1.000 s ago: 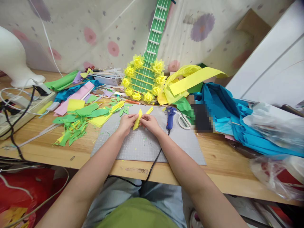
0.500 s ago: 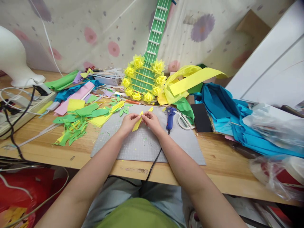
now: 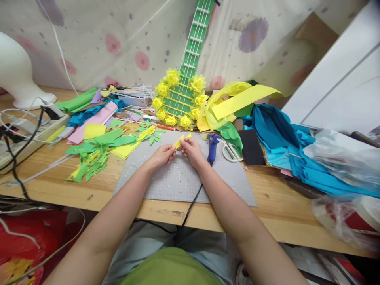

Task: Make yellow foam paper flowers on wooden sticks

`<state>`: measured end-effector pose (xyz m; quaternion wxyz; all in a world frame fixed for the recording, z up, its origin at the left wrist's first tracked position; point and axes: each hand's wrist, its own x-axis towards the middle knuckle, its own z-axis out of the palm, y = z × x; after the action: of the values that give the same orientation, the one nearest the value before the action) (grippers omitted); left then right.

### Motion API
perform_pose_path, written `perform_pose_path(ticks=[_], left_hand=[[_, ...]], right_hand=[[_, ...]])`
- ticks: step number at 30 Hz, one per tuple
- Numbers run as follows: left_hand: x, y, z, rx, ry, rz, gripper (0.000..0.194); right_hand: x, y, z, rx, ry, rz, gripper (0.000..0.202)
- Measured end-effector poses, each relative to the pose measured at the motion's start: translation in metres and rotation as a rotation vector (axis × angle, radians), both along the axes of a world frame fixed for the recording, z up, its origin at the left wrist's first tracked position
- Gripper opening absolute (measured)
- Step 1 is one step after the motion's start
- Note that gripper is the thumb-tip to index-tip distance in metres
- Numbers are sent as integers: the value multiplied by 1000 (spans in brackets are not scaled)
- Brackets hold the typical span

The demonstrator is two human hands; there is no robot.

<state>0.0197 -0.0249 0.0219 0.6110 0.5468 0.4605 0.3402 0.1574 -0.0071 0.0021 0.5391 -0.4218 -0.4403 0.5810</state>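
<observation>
Between my two hands is a small piece of yellow paper (image 3: 178,141), held above the grey cutting mat (image 3: 166,182). My left hand (image 3: 162,154) pinches its near end with thumb and finger. My right hand (image 3: 190,149) grips the other side, fingertips almost touching the left ones; a yellow tip pokes out above them. A blue glue gun (image 3: 213,148) lies right of my right hand, its black cord running toward the table's front edge. Beside it rest white-handled scissors (image 3: 232,152). Cut green paper leaves (image 3: 154,137) lie at the mat's far left edge.
A green paper guitar (image 3: 181,101) ringed with yellow paper flowers leans on the wall behind. Green and yellow paper scraps (image 3: 89,160) are heaped left. A black flat box (image 3: 252,147) and blue paper (image 3: 276,130) lie right. A power strip (image 3: 26,142) sits far left.
The yellow paper has turned from hanging down toward me to pointing up and away. My left hand has rotated with it and shifted slightly; my right hand stays nearly in place.
</observation>
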Motion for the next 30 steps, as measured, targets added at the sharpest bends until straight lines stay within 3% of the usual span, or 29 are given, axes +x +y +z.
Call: perform_pose_path(ticks=[4,13,19,30], left_hand=[[-2,1,-2,9,42,-25,23],[-1,1,-2,-23,110,-13,16],[1,-1,-2,-27,81,-62,21],[-5,3,-2,-83,87,-73,26]], right_hand=[[-1,-2,0,-3,-5,47,34],[-3,1,-3,37,35,-26,32],[-4,-2,-4,-11,-38,112,33],[-3,-4,3,-67,22,-1,33]])
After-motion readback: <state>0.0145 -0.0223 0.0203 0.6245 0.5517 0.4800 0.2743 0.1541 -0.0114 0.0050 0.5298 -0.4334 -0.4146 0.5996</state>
